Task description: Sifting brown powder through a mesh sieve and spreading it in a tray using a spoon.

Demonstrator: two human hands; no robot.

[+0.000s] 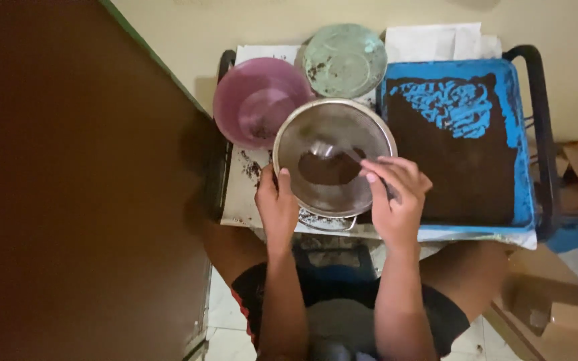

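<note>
Two hands: working at metal sieve (pixel 334 157);
Left hand (pixel 276 204): gripping sieve rim, fingers closed;
Right hand (pixel 397 197): pinching spoon (pixel 332 151) handle, stirring dark powder (pixel 329 168);
Blue tray (pixel 516 134): lying just beyond right hand.

Dim, warm indoor light; left side deep in shadow; soft focus, slight blur throughout.

A dark brown door (pixel 81 174) stands left of a cream wall (pixel 235 27) above pale floor tiles (pixel 225 314).
</note>
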